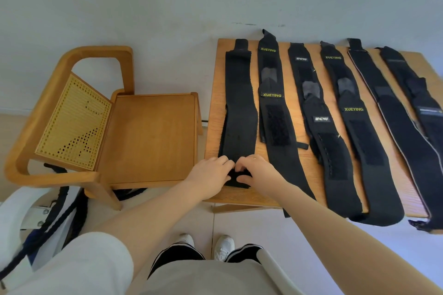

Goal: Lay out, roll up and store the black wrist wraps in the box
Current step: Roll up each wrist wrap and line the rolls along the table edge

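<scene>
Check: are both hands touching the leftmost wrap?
Touching. Head view: left hand and right hand both grip the near end of the leftmost wrap, fingers curled round it.

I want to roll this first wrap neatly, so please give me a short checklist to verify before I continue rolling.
1. Both hands on the near end of the leftmost wrap: ok, left hand and right hand pinch it.
2. Rest of wrap lies flat and straight: ok.
3. Not overlapping the XUEYING wrap beside it: ok.
4. Wrap fully on the table: ok.
5. Storage box in view: not ok.
</scene>
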The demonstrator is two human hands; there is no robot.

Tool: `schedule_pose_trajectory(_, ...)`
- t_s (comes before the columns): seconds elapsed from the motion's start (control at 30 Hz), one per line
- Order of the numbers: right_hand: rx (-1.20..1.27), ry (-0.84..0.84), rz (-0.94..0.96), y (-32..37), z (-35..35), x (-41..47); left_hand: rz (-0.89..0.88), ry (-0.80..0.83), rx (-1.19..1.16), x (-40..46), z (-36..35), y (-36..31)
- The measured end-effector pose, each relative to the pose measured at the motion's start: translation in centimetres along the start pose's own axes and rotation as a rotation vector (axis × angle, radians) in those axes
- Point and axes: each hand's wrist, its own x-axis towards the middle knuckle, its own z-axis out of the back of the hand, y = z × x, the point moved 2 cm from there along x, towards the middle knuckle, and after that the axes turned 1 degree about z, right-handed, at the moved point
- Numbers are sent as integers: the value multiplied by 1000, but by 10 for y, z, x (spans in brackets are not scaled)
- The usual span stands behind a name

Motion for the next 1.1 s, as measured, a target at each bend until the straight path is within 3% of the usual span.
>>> schedule_pose_trajectory(0.1, -76, -62, 5, 5, -6, -3, 31, 4, -36, 5, 1, 2)
schedule_pose_trajectory(0.17, -266, -107, 61, 8, -10, -6, 46, 16, -55, 7, 2, 3)
schedule_pose_trajectory(0.33, -588, -27, 148, 4, -21, -11, 120, 38, -167, 10, 0, 4)
schedule_pose_trajectory(0.57, -373, -89, 104, 6, 10, 5, 89, -155, -119, 9, 10, 7)
schedule_pose_trajectory(0.77, -239, -111, 14, 1, 4, 5, 10, -107, 112, 2, -2, 5)
schedule_pose_trajectory(1.0, 92, -133, -130, -1, 10, 10, 145, 5, -192, 18, 14, 17)
schedule_pose_trajectory(1.1, 165, -150, -152, -1, 10, 11, 97, -11, -200, 16, 16, 22)
